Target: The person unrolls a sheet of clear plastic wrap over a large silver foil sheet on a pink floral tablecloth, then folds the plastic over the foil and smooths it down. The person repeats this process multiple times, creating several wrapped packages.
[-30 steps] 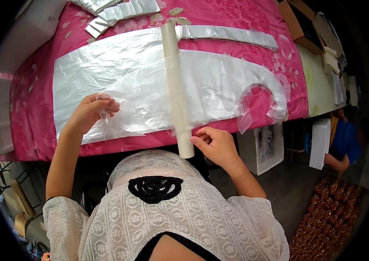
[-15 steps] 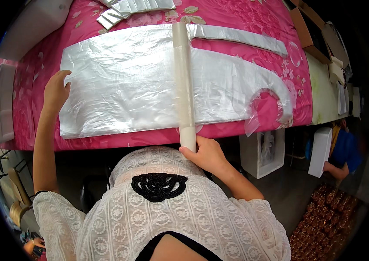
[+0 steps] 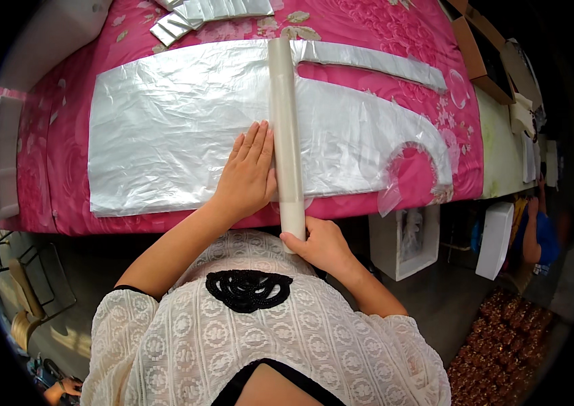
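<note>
A stack of thin, silvery plastic sheets [image 3: 172,128], cut in an apron-like shape with a strap and a rounded cut-out at the right, lies flat on the pink cloth. Across it rests a pale tube [image 3: 285,128], its near end jutting past the table edge. My right hand [image 3: 324,243] grips that near end, thumb on top. My left hand [image 3: 250,169] lies flat on the sheets just left of the tube, fingers stretched out and pointing away from me.
Folded silvery packets [image 3: 212,10] lie at the far side of the pink floral cloth [image 3: 361,27]. A brown cardboard box [image 3: 480,61] stands at the far right. Below the table edge is a white open box [image 3: 405,243]. Another person's arm [image 3: 534,230] shows at the right.
My left hand has moved right from the sheets' left edge to beside the tube and now lies flat. My right hand keeps its grip on the tube's end.
</note>
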### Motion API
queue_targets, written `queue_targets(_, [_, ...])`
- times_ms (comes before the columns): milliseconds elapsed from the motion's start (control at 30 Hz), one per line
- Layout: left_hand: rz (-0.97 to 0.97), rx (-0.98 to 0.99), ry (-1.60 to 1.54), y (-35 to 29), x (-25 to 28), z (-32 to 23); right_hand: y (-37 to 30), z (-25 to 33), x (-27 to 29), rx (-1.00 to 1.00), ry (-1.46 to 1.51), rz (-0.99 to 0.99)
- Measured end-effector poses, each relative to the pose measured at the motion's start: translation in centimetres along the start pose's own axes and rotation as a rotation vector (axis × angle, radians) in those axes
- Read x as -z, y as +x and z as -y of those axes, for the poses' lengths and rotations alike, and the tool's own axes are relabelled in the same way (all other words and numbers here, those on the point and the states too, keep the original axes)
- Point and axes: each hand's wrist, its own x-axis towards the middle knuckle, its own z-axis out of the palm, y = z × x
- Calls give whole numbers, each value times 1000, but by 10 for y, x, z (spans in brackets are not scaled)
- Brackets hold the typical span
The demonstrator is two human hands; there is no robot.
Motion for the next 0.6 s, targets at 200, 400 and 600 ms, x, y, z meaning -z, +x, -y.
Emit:
queue_targets(200, [42,10,67,-2,-2,1,20,3,28,48,-41,174])
queue_targets(400, [37,1,121,-1,0,0,97,37,71,230,-124,-87])
queue_targets(600, [73,3,117,1,0,-1,177,70,101,125,239,-127])
